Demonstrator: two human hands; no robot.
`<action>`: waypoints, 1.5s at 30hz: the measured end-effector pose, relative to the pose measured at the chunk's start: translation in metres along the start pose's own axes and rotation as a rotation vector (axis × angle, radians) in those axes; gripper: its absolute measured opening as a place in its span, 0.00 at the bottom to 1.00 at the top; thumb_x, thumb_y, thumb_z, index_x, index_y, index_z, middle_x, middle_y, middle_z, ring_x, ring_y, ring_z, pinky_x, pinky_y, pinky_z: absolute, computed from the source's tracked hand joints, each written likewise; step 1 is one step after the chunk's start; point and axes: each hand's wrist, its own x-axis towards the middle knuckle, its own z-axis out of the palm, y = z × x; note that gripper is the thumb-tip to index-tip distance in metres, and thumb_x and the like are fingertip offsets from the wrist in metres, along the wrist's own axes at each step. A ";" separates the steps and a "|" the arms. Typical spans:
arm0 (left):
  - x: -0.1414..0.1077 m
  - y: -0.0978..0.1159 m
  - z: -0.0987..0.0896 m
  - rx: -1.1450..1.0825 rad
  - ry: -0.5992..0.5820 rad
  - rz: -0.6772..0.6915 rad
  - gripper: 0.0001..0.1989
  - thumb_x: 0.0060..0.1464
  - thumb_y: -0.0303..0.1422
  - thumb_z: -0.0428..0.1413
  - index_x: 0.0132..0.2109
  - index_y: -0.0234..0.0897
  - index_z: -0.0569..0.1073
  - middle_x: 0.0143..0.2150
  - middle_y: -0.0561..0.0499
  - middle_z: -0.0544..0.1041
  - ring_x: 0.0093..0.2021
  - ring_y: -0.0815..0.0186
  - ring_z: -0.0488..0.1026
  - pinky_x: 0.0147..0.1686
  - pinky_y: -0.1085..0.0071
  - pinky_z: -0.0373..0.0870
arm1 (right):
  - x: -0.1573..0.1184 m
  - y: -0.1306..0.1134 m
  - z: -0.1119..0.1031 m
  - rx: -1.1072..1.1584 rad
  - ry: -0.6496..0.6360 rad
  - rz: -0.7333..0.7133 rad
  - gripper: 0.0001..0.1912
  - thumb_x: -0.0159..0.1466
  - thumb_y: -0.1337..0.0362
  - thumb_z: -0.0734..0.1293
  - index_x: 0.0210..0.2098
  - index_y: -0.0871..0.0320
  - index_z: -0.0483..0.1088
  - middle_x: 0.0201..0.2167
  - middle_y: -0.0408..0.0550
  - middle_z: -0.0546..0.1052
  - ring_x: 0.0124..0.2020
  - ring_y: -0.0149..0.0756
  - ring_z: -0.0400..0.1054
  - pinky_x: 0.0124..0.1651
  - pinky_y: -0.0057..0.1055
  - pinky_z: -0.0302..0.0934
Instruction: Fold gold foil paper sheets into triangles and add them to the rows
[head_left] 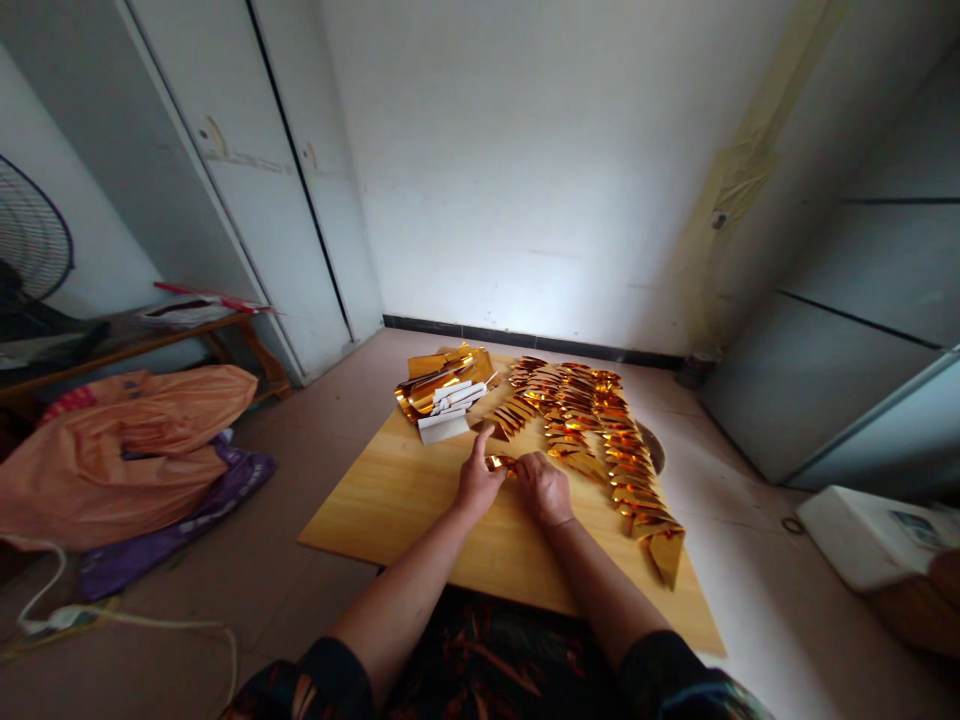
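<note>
A small piece of shiny gold foil paper (pixel 501 463) is held between my two hands, low over the wooden board. My left hand (pixel 480 478) grips its left end, with one finger raised. On the other end my right hand (pixel 544 486) is closed, knuckles up, hiding part of the piece. Just beyond my hands lies a short row of folded gold paper pieces (pixel 510 415). Longer overlapping rows of folded gold foil (pixel 628 465) run down the right side. At the back left is a pile of gold sheets (pixel 450 368) with white-backed papers (pixel 444 425).
The wooden board (pixel 375 500) stands on a tiled floor before a white wall. Orange bags (pixel 135 450) and a purple bag (pixel 180 510) lie at left, near a fan (pixel 30 230) and a white cable (pixel 172 622). A white box (pixel 870 540) sits at right.
</note>
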 end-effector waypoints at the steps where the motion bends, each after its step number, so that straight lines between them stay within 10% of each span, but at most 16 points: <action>1: 0.000 0.000 0.000 0.002 -0.009 -0.013 0.36 0.45 0.22 0.57 0.62 0.43 0.60 0.48 0.51 0.77 0.38 0.67 0.74 0.39 0.72 0.71 | 0.000 0.000 0.000 -0.001 0.001 0.008 0.16 0.69 0.61 0.55 0.34 0.55 0.72 0.34 0.46 0.75 0.29 0.28 0.68 0.27 0.25 0.49; 21: 0.006 -0.016 0.000 -0.193 -0.047 -0.074 0.33 0.46 0.30 0.55 0.61 0.38 0.61 0.26 0.57 0.71 0.23 0.73 0.67 0.26 0.76 0.66 | -0.003 0.001 -0.012 -0.040 -0.018 -0.046 0.19 0.70 0.61 0.53 0.34 0.55 0.73 0.32 0.48 0.73 0.28 0.31 0.65 0.29 0.27 0.54; 39: 0.012 -0.008 0.000 -0.355 0.055 -0.231 0.35 0.41 0.28 0.56 0.60 0.35 0.61 0.26 0.58 0.70 0.22 0.73 0.66 0.23 0.78 0.62 | -0.009 0.015 -0.012 0.016 0.167 -0.129 0.14 0.67 0.58 0.59 0.44 0.57 0.72 0.38 0.49 0.76 0.34 0.33 0.69 0.33 0.24 0.55; 45: 0.012 -0.005 0.000 -0.374 0.079 -0.254 0.36 0.39 0.25 0.56 0.60 0.35 0.62 0.25 0.59 0.68 0.22 0.74 0.66 0.22 0.79 0.62 | -0.012 0.023 -0.008 0.073 0.268 -0.118 0.13 0.66 0.63 0.59 0.31 0.57 0.73 0.29 0.45 0.74 0.27 0.28 0.67 0.30 0.23 0.52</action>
